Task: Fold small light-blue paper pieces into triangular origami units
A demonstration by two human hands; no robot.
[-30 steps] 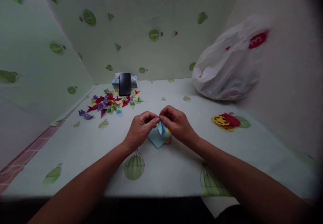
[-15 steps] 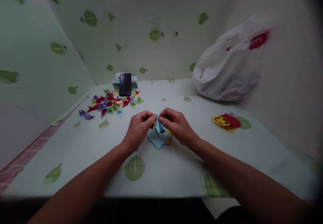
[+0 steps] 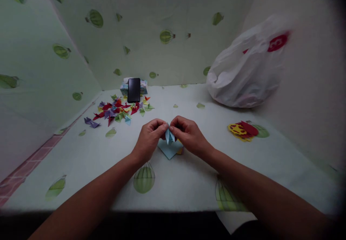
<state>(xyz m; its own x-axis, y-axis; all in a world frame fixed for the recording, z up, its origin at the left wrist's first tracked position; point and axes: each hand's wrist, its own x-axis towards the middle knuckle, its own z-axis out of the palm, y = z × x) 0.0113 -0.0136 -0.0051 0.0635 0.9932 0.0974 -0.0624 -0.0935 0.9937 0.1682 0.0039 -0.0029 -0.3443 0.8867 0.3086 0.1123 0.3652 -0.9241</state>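
A small folded light-blue paper piece (image 3: 169, 135) is pinched between both my hands above the table centre. My left hand (image 3: 149, 139) has its fingers curled and pinches the piece's left side. My right hand (image 3: 188, 134) pinches its right side in the same way. Directly beneath them a small stack of paper squares (image 3: 169, 149) lies on the cloth, a light-blue sheet on top and a yellow or orange edge showing at its right.
A heap of folded paper triangles (image 3: 117, 110) in red, purple, green and blue lies at the back left. A black phone (image 3: 133, 90) leans on a tissue box behind it. A white plastic bag (image 3: 244, 68) stands back right. Red-and-yellow paper cutouts (image 3: 242, 130) lie right.
My fingertips first met over the blue piece, then parted slightly. The piece now stands more upright and narrower between them. My arms have barely shifted.
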